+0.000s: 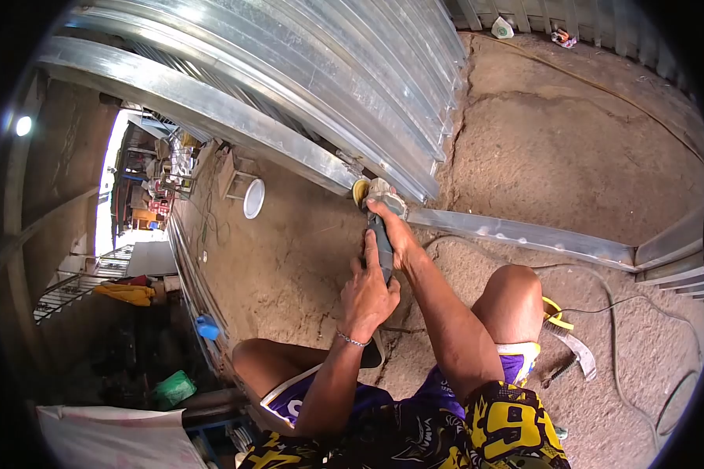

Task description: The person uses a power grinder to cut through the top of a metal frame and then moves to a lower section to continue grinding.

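Both hands are wrapped round a grey angle grinder (381, 244), held near the middle of the view. My left hand (369, 295), with a chain bracelet at its wrist, grips the rear of the body. Further forward, my right hand (396, 233) closes round the body just behind the grinder's dusty metal head. The yellowish disc (360, 192) is right at the end of a long metal beam (211, 113), by its corner joint. Behind the beam rises a corrugated metal sheet (328, 62).
A low metal rail (516, 234) crosses the floor to the right. Beside my right knee lie a wire brush (577, 352) and a yellow ring-shaped thing (555, 314), with a cable (614, 336) looping past. A white basin (253, 198) and a blue jug (206, 327) are at the left.
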Demonstrator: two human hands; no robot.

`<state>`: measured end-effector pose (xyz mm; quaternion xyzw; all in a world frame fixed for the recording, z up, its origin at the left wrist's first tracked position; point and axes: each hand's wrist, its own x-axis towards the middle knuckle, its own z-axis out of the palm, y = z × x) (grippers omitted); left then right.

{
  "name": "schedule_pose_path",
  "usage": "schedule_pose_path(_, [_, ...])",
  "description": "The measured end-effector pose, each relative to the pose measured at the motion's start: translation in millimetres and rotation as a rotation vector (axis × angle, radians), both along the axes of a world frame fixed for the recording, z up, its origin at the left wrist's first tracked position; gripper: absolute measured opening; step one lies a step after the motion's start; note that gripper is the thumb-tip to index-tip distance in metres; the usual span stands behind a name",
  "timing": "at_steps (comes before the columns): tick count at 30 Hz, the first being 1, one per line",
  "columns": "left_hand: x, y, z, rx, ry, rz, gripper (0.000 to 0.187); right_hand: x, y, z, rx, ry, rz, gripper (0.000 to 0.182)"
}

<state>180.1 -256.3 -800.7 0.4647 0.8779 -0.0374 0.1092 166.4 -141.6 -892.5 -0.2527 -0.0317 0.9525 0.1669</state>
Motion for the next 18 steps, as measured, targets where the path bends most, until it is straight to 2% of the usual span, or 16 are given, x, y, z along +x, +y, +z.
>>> schedule_pose_path(3, [3,6,6,-0.037,-0.033,0.075,0.099,-6,10,-6,0.011,0.034,0.065,0.048])
schedule_pose_path(6, [2,8,4,0.005,0.080,-0.012,0.101,3,13,9,0.062,0.059,0.060,0.050])
schedule_pose_path(9, [11,11,14,0.028,0.005,0.084,0.100,-2,14,12,0.160,0.002,0.031,0.052])
schedule_pose_path(18, [5,7,8,0.054,0.016,0.039,0.101,-1,16,11,0.146,0.015,0.056,0.055])
